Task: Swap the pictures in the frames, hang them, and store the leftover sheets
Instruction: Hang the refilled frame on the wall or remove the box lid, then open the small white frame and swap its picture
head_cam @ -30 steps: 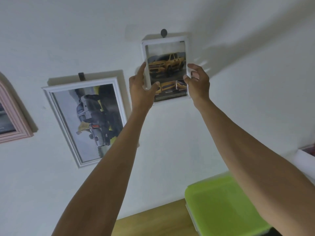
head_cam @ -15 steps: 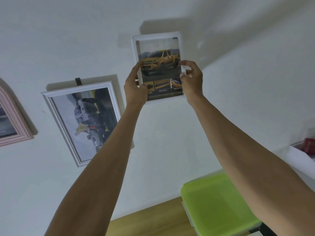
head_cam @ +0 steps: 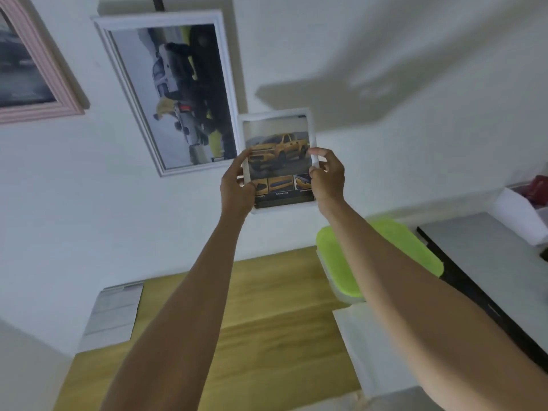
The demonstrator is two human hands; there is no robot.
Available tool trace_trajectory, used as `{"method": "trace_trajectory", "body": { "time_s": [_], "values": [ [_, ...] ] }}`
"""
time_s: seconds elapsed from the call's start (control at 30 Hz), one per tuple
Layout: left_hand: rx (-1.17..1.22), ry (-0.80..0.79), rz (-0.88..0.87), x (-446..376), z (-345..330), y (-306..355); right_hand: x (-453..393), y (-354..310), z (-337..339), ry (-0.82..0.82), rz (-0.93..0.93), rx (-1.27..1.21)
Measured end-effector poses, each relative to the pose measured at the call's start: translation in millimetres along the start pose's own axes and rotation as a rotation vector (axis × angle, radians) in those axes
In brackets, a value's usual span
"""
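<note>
A small white frame (head_cam: 278, 120) with a yellow pickup picture is held in the air in front of the wall, off its hook. My left hand (head_cam: 235, 188) grips its left edge and my right hand (head_cam: 327, 179) grips its right edge. A larger white frame (head_cam: 166, 93) with a picture of a grey pickup hangs on the wall to the left, on a dark hook (head_cam: 157, 2). A pink frame (head_cam: 44, 66) hangs at the far left.
Below lies a wooden table (head_cam: 267, 321) with a stack of grey sheets (head_cam: 114, 312) at its left. A box with a green lid (head_cam: 415, 250) stands at the right, beside a grey surface (head_cam: 486, 262) and a white box (head_cam: 516, 212).
Both hands have lifted the small frame off its wall hook and brought it down and away from the wall. The view has tilted down, and the table now shows.
</note>
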State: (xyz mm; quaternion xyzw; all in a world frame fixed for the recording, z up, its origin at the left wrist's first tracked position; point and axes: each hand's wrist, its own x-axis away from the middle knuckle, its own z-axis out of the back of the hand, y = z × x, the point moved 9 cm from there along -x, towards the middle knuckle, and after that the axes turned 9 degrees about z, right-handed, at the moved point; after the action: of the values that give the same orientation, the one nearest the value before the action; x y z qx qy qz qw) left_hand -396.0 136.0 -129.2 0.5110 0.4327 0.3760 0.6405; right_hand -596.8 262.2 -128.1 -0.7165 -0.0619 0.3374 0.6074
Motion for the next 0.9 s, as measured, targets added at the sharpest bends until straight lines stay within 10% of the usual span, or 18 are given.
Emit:
{"method": "trace_trajectory", "body": {
  "time_s": [0.47, 0.9],
  "values": [
    [-0.014, 0.033, 0.543, 194.1, 104.3, -281.1, 284.7, 203.5, -29.9, -0.136, -0.537, 0.200],
    [0.172, 0.048, 0.694, 240.7, 150.2, -332.1, 333.8, 240.9, -56.5, -0.223, -0.619, 0.313]
  ]
}}
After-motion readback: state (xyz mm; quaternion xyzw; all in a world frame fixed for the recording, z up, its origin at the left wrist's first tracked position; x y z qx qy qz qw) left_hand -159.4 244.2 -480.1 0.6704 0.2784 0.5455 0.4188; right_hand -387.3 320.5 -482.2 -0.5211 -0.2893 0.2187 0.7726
